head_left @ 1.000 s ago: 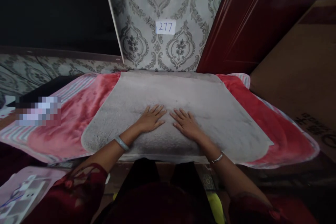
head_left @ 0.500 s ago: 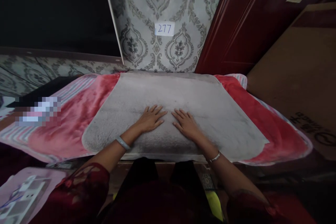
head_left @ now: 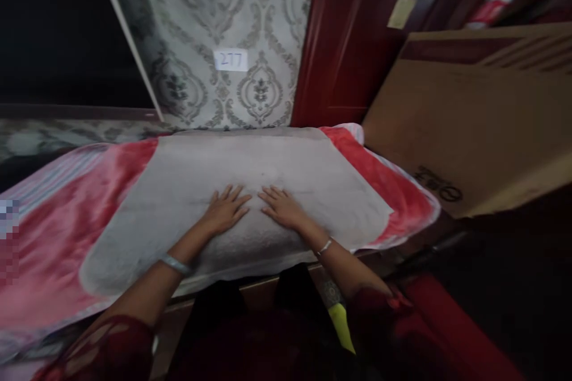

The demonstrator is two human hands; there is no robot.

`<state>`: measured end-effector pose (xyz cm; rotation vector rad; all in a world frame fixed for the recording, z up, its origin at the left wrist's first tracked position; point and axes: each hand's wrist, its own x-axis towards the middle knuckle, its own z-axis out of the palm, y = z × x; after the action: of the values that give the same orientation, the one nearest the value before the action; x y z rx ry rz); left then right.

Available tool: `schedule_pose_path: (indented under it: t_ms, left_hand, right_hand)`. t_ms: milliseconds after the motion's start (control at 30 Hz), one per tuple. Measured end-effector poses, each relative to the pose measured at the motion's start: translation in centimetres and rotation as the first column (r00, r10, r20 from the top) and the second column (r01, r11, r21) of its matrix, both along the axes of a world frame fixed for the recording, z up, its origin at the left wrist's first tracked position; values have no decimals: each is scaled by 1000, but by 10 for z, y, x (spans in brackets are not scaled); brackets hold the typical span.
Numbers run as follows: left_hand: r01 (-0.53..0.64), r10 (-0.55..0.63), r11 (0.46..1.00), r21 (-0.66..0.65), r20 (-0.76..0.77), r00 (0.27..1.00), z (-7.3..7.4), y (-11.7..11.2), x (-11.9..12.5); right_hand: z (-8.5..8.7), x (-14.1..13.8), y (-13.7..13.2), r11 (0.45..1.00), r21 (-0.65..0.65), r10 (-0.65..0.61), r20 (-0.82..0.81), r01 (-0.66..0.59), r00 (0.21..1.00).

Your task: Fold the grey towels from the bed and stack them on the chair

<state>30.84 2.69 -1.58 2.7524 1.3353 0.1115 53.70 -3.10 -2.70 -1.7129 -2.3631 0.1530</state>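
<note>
A grey plush cloth (head_left: pixel 250 161) lies spread over a red and pink blanket (head_left: pixel 116 190), whose striped edging shows at both ends. My left hand (head_left: pixel 224 211) rests flat on the cloth with its fingers spread. To its right, a short gap away, my right hand (head_left: pixel 282 207) also lies palm down, fingers apart. Neither hand holds anything. A pale bangle (head_left: pixel 176 264) is on my left wrist, and a thin silver bracelet (head_left: pixel 325 246) on my right.
A large cardboard box (head_left: pixel 473 113) stands at the right end of the blanket. Behind are a dark red door (head_left: pixel 344 41), patterned wallpaper with a paper marked 277 (head_left: pixel 231 60), and a dark television screen (head_left: pixel 58 36) at the left.
The camera view has turned to the right, so the scene sits further left and more of the box shows. Both hands still lie flat on the grey cloth.
</note>
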Motion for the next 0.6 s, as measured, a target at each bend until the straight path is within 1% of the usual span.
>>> schedule_pose_path:
  t_ms: [67,167,267,300,367,433,500,533,600]
  left_hand:
    - [14,-14,999,36,-1,1000,1,6,1]
    - [-17,19,998,59,-37,999,3,9,8]
    - [-35,39,998,57,-69,997,3,8,10]
    - [-21,25,998,57,-64,998,2,8,8]
    - [9,-7,999,54,-50,999,1,9,1]
    - [26,-24,999,45,-46,999,0,12,-13]
    - [-8,10,999,39,-56,998,1,15,-34]
    - [-49,51,998,41,-63,997,2,16,-48]
    - [-170,173,985,43,-79,982,4,18,-82]
  right_hand:
    - [5,6,0,1000,13,-9,11,9,1000]
    - [10,26,-4,996,34,-85,22,84,996]
    - [14,62,-10,974,2,-226,47,227,973]
    - [16,77,-13,957,-21,-287,63,289,956]
    - [17,109,-22,907,-66,-409,104,417,907]
    - [16,143,-34,850,-85,-505,143,519,851]
    - [11,175,-48,799,-71,-579,179,597,796]
    - [7,189,-54,777,-51,-609,188,627,770]
    - [-5,214,-63,734,-4,-667,185,679,722]
